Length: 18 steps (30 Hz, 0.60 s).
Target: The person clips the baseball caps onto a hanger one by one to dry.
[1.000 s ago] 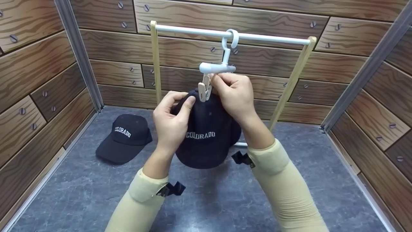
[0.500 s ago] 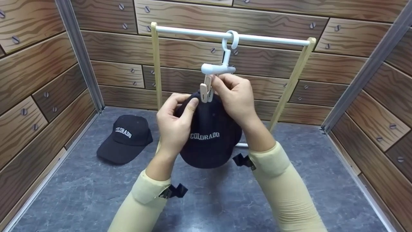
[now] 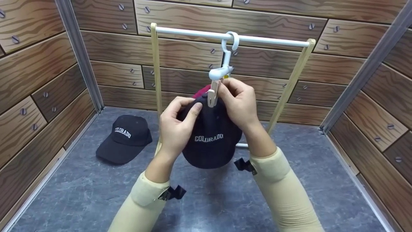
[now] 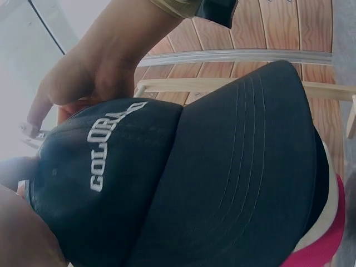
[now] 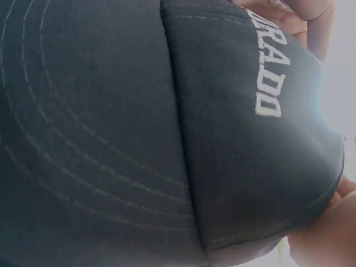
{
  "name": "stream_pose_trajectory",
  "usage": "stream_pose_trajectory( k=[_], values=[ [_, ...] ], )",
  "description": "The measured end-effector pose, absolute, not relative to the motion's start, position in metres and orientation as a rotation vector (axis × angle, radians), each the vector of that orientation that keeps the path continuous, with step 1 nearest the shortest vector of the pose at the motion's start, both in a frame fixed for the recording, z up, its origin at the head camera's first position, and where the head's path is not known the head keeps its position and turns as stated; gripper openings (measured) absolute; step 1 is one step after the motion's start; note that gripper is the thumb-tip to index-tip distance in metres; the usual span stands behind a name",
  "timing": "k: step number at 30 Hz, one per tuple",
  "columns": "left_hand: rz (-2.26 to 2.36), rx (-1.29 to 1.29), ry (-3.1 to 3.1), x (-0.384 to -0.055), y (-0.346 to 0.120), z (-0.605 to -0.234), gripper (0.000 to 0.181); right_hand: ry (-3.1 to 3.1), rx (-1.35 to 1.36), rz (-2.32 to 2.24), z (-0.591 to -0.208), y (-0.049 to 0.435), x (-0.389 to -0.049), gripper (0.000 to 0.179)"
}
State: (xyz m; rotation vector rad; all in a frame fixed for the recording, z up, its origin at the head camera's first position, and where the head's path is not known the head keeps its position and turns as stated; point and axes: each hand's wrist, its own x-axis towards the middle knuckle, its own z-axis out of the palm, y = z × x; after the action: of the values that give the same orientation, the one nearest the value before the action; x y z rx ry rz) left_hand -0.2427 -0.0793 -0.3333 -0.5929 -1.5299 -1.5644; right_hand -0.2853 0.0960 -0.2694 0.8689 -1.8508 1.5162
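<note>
A dark navy baseball cap (image 3: 210, 153) with white COLORADO lettering hangs crown up below a white hanger (image 3: 226, 59). My left hand (image 3: 177, 125) pinches its crown near the top, thumb on the front. With thumb and fingers, my right hand (image 3: 239, 103) pinches a beige clothespin (image 3: 211, 97) at the top of the crown, under the hanger's near end. Behind the navy cap shows a strip of a pink cap (image 3: 200, 92). In the left wrist view, a white brim edge (image 4: 328, 206) and a pink brim edge (image 4: 325, 245) lie behind the navy brim.
The hanger hooks over the white rail (image 3: 193, 33) of a rack with wooden posts (image 3: 156, 64). Another navy COLORADO cap (image 3: 125, 138) lies on the grey floor (image 3: 74, 193) at the left. Wood-patterned walls (image 3: 276, 19) enclose the back and sides.
Both hands and the held cap have shifted slightly right. The hanger has turned, its near end swinging right and lower, and the pink cap behind has come into sight.
</note>
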Motion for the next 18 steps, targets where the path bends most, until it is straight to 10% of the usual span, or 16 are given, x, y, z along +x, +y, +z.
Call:
stream_pose_trajectory(
  k=[18],
  values=[
    [-1.501,-0.689,-1.619,-0.244,-0.085,-0.351,0.018,-1.703,0.876,1.534,-0.3,0.125,-0.275,0.02]
  ],
)
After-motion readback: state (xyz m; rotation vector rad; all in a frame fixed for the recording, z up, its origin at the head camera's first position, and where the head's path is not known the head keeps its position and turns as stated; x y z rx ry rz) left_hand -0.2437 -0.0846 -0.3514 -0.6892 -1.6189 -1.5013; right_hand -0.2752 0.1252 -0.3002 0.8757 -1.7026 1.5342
